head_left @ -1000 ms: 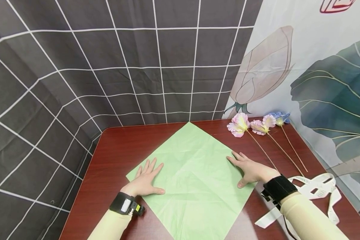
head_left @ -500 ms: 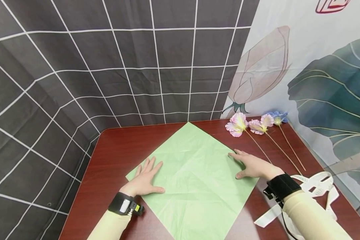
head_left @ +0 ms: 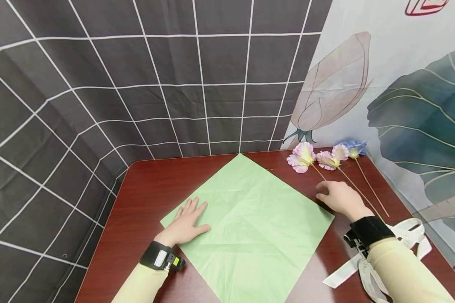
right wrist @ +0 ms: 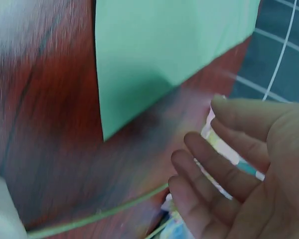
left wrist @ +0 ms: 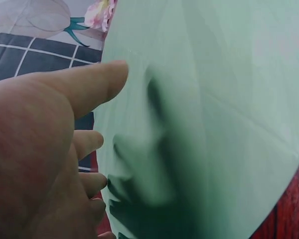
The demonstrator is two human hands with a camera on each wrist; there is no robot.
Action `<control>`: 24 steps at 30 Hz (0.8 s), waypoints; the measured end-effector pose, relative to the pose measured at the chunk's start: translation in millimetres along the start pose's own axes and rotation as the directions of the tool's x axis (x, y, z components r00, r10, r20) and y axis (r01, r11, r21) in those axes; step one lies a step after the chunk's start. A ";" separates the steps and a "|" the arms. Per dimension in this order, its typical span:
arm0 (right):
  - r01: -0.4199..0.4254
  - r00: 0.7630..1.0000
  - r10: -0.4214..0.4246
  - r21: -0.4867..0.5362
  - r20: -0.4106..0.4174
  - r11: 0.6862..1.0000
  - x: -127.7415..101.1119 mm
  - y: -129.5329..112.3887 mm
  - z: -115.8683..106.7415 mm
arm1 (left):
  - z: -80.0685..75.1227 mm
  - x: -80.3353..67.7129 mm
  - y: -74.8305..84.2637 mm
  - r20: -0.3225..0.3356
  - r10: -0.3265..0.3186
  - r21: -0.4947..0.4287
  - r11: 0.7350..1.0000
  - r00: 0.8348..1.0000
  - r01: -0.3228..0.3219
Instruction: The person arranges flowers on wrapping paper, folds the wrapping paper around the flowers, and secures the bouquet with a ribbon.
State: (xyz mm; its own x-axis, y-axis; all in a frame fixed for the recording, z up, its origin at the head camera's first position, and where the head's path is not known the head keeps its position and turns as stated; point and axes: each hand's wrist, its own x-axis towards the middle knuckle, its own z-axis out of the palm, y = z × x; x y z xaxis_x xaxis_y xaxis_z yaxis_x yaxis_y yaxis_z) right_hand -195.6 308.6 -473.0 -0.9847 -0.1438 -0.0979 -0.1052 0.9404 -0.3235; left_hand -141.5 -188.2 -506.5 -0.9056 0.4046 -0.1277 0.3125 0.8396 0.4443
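Two hands loose-fingered: left hand flat on green tissue sheet, right hand over flower stems; could snag the sheet's corner.

No text can be read; print on the white ribbon at the lower right is too small.

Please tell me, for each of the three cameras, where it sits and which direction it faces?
Head: worn on the head, facing forward and down at the table; both hands and sleeves show.
Left wrist: at the left hand, looking along its palm over the green paper.
Right wrist: at the right hand, looking over bare table at a flower stem.
All views share the green paper.
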 end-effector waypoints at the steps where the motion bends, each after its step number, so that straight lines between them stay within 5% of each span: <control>1: -0.032 1.000 0.032 0.004 -0.002 0.999 0.1 4.1 -3.2 | -0.1 0.7 0.1 -0.011 0.000 -0.007 1.000 1.000 0.000; 7: -0.164 0.986 0.165 0.014 -0.026 0.986 -1.6 23.1 -20.6 | 0.3 2.3 -1.3 -0.046 -0.009 -0.042 0.999 0.999 0.007; 12: -0.230 0.972 0.230 -0.020 0.041 0.973 -3.1 33.2 -25.5 | 2.1 2.2 -3.7 -0.072 0.002 -0.053 0.999 0.997 -0.006; 24: -0.287 0.943 0.288 -0.031 0.163 0.957 -8.9 40.1 -23.7 | 2.4 4.1 -2.3 -0.066 0.020 -0.039 0.999 0.998 -0.022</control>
State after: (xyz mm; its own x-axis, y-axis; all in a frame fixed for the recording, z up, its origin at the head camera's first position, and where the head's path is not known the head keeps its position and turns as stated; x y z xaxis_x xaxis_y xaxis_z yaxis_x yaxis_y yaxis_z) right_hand -194.3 354.9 -462.8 -0.9368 0.0850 -0.3394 0.1777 0.9512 -0.2521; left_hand -145.3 -187.6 -510.1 -0.9163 0.3960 -0.0600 0.3211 0.8159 0.4809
